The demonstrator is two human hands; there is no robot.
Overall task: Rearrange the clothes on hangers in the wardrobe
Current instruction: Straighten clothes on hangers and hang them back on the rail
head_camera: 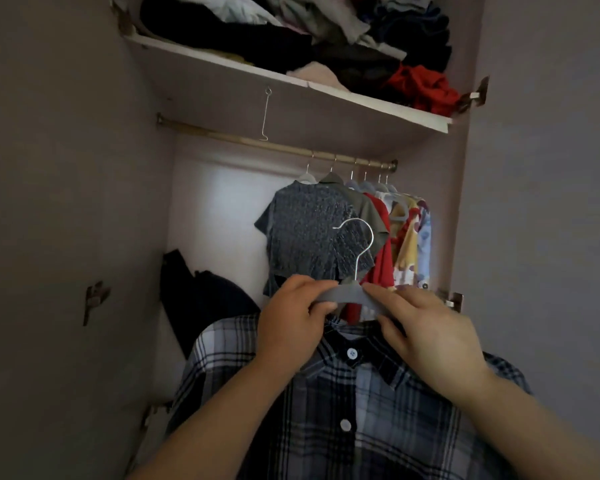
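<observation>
The left hand is curling its thumb and fingers round 1 arm of the grey hanger, and the right hand is pinching the other arm. The hanger's ends are disappearing under the 2 hands. The plaid shirt is hanging just below them, running off the bottom, while the rail is sitting well above the hook.

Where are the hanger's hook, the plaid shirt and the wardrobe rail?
Hanger hook (pixel 356 219): head view, top of curve.
Plaid shirt (pixel 343 445): head view, button placket.
Wardrobe rail (pixel 222 135): head view, bare left stretch.
</observation>
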